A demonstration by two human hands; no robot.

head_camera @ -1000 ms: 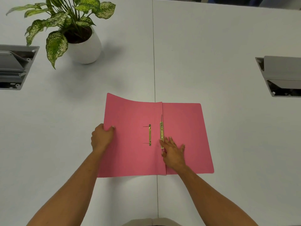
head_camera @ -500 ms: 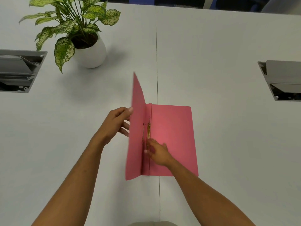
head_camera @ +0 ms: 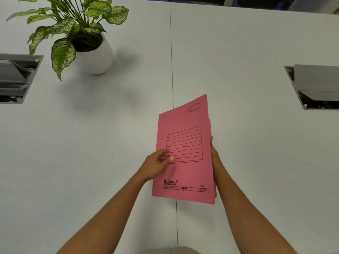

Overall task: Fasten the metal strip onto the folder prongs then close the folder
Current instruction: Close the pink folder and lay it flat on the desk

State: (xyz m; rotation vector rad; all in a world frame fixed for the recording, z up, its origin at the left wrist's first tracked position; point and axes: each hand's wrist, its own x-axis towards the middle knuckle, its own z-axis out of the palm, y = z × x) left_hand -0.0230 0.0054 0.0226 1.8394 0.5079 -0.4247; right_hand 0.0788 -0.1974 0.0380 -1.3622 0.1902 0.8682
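The pink folder (head_camera: 185, 173) is folded over, its printed front cover facing up with a lined label box and black lettering. The cover stands slightly raised above the back sheet along the right edge. My left hand (head_camera: 157, 164) grips the folder's left spine edge, thumb on top of the cover. My right hand (head_camera: 214, 158) holds the right edge, fingers mostly hidden under the cover. The metal strip and the prongs are hidden inside the folder.
A potted plant (head_camera: 86, 43) in a white pot stands at the back left. Grey open cable boxes are set into the white table at the left edge (head_camera: 16, 77) and the right edge (head_camera: 313, 87). A seam (head_camera: 171, 70) runs down the table's middle.
The front cover swung from flat open on the left, through upright, down over the right side. My right hand left the fastener and went to the folder's right edge.
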